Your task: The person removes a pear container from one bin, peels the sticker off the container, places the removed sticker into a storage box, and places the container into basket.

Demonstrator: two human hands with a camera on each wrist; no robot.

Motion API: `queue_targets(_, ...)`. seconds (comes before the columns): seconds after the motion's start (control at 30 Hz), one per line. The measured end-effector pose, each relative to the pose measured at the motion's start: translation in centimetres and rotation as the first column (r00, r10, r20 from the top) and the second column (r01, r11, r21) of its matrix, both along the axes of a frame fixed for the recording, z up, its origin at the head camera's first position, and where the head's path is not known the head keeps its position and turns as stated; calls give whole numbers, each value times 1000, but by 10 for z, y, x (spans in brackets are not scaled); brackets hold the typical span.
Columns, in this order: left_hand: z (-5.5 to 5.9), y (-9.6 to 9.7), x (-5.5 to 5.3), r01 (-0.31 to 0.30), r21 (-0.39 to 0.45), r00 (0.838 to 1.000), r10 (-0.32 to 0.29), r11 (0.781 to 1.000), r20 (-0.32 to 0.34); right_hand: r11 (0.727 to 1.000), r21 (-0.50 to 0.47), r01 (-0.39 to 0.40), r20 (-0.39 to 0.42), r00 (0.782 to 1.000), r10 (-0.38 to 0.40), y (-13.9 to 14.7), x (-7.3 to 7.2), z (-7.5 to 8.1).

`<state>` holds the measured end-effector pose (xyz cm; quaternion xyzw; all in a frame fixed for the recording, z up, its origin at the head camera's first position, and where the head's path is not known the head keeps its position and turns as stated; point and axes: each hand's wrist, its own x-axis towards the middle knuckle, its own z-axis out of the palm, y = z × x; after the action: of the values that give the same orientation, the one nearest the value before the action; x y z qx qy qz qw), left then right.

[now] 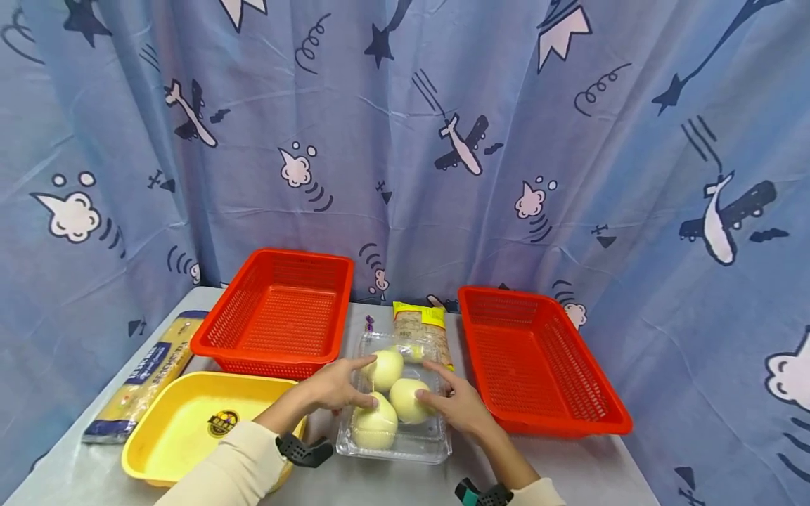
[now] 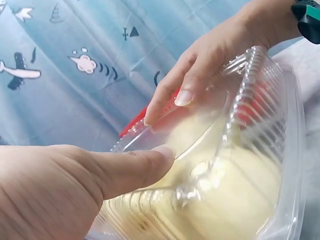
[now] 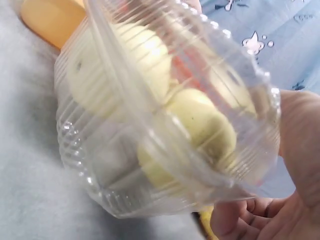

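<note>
A clear plastic clamshell box point(image 1: 420, 444) with pale yellow round fruits point(image 1: 375, 429) inside is between my two hands over the front middle of the table. My left hand point(image 1: 335, 384) grips its left side, and in the left wrist view the thumb point(image 2: 145, 167) lies across the ribbed lid. From the right, my right hand point(image 1: 465, 406) holds the opposite side, with fingertips on the lid. In the right wrist view the box point(image 3: 115, 197) looks tilted, and the right hand point(image 3: 300, 165) has fingers curled by its lower edge.
Red baskets stand at back left point(image 1: 287, 362) and at right point(image 1: 569, 425). A yellow basin point(image 1: 183, 429) sits at front left, beside a long yellow packet point(image 1: 148, 365). Behind the box lies a yellow-topped bag point(image 1: 420, 313) and a small purple-wrapped item point(image 1: 370, 323). A blue curtain point(image 1: 392, 176) hangs behind.
</note>
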<state>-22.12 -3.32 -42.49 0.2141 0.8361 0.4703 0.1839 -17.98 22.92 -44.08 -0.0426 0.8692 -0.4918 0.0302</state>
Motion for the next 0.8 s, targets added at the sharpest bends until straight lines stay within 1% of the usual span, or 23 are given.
queue_targets(0.1, 11, -2, 1, 24, 11, 1000, -25, 1000, 18, 999, -11, -32, 4, 999, 32, 1, 3, 11)
queue_targets(0.17, 18, -5, 1, 36, 13, 999, -36, 999, 23, 997, -23, -69, 14, 998, 69, 2, 5, 18)
queue_targets(0.33, 38, -13, 2, 54, 12, 998, -54, 998, 33, 985, -50, -164, 54, 985, 166, 3, 8, 41)
queue_targets(0.4, 45, -16, 3, 57, 11, 998, -58, 998, 40, 982, -60, -181, 75, 980, 185, 2, 10, 50)
queue_targets(0.5, 56, -20, 4, 58, 15, 997, -59, 998, 50, 982, -62, -180, 101, 977, 186, -1, 12, 63)
queue_targets(0.6, 68, -24, 5, 49, 15, 996, -50, 999, 77, 986, -63, -151, 127, 979, 158, -5, 12, 74)
queue_targets(0.73, 82, -28, 4, 31, 8, 994, -32, 999, 105, 989, -88, -121, 160, 978, 134, -12, 11, 88)
queue_targets(0.8, 89, -30, 2, 29, 11, 995, -29, 1000, 97, 989, -90, -115, 162, 978, 129, -16, 9, 96)
